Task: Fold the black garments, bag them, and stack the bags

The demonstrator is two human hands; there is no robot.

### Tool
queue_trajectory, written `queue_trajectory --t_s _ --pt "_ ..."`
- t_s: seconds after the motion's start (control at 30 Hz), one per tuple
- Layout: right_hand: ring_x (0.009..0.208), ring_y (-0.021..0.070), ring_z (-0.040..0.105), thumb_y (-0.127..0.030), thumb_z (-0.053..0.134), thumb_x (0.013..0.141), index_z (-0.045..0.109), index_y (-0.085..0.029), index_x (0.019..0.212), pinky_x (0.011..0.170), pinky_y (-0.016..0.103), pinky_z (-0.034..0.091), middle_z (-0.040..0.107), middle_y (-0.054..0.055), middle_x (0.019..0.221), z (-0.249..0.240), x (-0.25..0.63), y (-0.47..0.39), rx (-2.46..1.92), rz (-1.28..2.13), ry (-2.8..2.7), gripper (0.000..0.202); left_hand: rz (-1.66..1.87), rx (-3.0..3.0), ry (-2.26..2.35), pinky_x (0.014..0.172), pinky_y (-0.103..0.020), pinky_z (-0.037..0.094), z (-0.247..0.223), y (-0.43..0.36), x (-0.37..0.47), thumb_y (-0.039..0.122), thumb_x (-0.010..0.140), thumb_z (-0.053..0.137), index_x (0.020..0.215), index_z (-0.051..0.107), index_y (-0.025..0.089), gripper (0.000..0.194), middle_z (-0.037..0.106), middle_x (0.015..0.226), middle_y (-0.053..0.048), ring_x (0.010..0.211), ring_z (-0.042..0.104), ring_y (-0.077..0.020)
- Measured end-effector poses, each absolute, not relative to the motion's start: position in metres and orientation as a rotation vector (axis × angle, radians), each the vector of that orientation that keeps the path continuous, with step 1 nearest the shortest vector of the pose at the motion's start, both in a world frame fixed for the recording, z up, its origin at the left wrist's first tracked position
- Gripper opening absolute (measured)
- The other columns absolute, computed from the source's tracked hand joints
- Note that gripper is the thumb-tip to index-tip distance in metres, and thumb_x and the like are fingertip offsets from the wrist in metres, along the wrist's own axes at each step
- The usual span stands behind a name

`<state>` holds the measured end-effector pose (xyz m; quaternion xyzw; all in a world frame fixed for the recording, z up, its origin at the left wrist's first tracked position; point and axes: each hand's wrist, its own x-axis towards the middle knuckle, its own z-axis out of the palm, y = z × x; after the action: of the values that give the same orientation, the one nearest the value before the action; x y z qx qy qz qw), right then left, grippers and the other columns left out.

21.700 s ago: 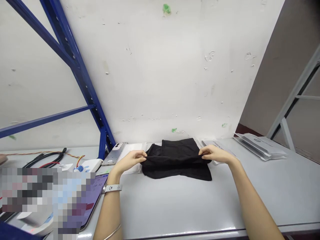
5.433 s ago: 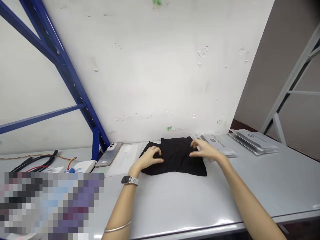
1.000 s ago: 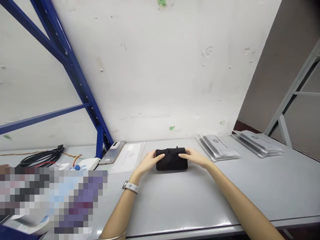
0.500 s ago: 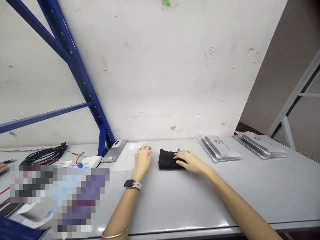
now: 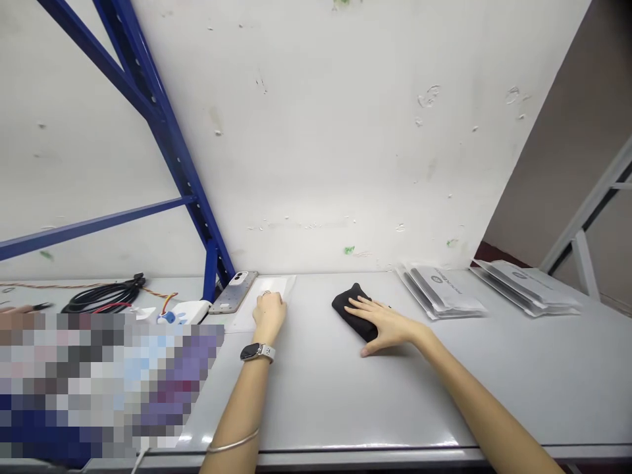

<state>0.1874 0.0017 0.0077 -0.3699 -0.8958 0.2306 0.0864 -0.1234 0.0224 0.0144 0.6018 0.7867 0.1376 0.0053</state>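
Observation:
My left hand, with a watch at the wrist, rests on a flat, frosted white plastic bag. Its fingers are curled in at the bag, the tips hidden from me. My right hand lies over a black folded fabric item, perhaps a pouch. The fingers are spread across its top, and the thumb reaches toward the near side by the table. The black item sits at a slant; part of it is under my palm.
A phone lies left of the bag, beside a blue metal post. Filled frosted bags lie in a pile to the right, with another pile farther right. Black cable and another person's hand are at far left.
The black item has turned from square-on to slanted under my right hand, whose fingers have spread. My left hand's fingers have curled in on the bag. The camera view has shifted slightly.

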Motion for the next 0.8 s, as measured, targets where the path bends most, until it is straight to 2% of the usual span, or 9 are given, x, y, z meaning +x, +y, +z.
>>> queue_trajectory --t_s 0.1,0.23,0.33,0.43,0.53,0.63,0.73,0.8 --pt "0.143 0.0315 0.013 -0.06 0.073 0.062 0.018 -0.037 0.148 0.115 0.048 0.011 0.016 0.001 0.156 0.005 0.193 0.004 -1.125 0.672 -2.697 0.104 0.465 2.001 2.308 0.079 -0.041 0.047 0.012 0.023 -0.116 0.018 0.076 0.048 0.068 0.062 0.017 0.016 0.06 0.1 -0.015 0.106 0.052 -0.0318" --pt "0.14 0.0321 0.021 -0.061 0.068 0.068 0.028 -0.035 0.146 0.113 0.052 0.012 0.026 0.004 0.154 0.002 0.192 0.008 -1.179 0.444 -2.641 0.091 0.488 2.158 1.968 0.092 -0.04 0.043 0.005 0.021 -0.086 0.02 0.074 0.051 0.063 0.061 0.018 0.015 0.06 0.116 -0.009 0.112 0.051 -0.0277" --pt "0.142 0.0316 0.015 -0.066 0.062 0.072 0.031 -0.03 0.146 0.115 0.052 0.005 0.026 0.005 0.154 -0.004 0.187 0.013 -1.136 0.303 -2.595 0.088 0.493 2.207 1.771 0.103 -0.053 0.03 -0.002 0.016 -0.061 0.02 0.073 0.052 0.063 0.06 0.019 0.013 0.053 0.131 -0.007 0.125 0.041 -0.0307" --pt "0.143 0.0271 0.012 -0.067 0.052 0.079 0.027 -0.026 0.148 0.116 0.048 0.007 0.022 0.005 0.155 -0.013 0.181 0.018 -1.119 0.33 -2.569 0.084 0.478 2.181 1.698 0.105 -0.063 0.02 -0.004 0.011 -0.047 0.02 0.074 0.052 0.066 0.061 0.019 0.012 0.047 0.138 -0.006 0.131 0.034 -0.0317" --pt "0.143 0.023 0.015 -0.063 0.034 0.089 0.026 -0.022 0.148 0.116 0.044 0.013 0.02 0.007 0.155 -0.021 0.172 0.02 -1.246 0.428 -2.433 0.072 0.502 2.147 1.697 0.105 -0.064 0.019 -0.005 0.009 -0.043 0.021 0.077 0.049 0.07 0.062 0.02 0.015 0.046 0.139 -0.005 0.132 0.032 -0.0303" --pt "0.143 0.0218 0.016 -0.058 0.022 0.094 0.028 -0.023 0.147 0.115 0.045 0.014 0.021 0.005 0.155 -0.025 0.157 0.014 -1.362 0.488 -2.275 0.064 0.54 2.126 1.721 0.106 -0.064 0.019 -0.006 0.01 -0.042 0.021 0.079 0.048 0.071 0.062 0.02 0.017 0.047 0.139 -0.005 0.132 0.033 -0.0301" --pt "0.143 0.0216 0.016 -0.057 0.022 0.095 0.026 -0.025 0.148 0.115 0.044 0.014 0.019 0.003 0.156 -0.024 0.143 0.004 -1.301 0.51 -2.304 0.062 0.563 2.13 1.741 0.106 -0.064 0.018 -0.01 0.012 -0.041 0.022 0.079 0.047 0.069 0.061 0.02 0.018 0.048 0.138 -0.004 0.133 0.032 -0.0307" --pt "0.143 0.0223 0.014 -0.059 0.029 0.093 0.023 -0.026 0.149 0.115 0.044 0.013 0.015 0.002 0.156 -0.021 0.138 -0.003 -1.226 0.501 -2.387 0.066 0.574 2.142 1.733 0.107 -0.064 0.017 -0.012 0.013 -0.041 0.021 0.08 0.046 0.069 0.061 0.021 0.019 0.048 0.138 -0.002 0.133 0.032 -0.03"
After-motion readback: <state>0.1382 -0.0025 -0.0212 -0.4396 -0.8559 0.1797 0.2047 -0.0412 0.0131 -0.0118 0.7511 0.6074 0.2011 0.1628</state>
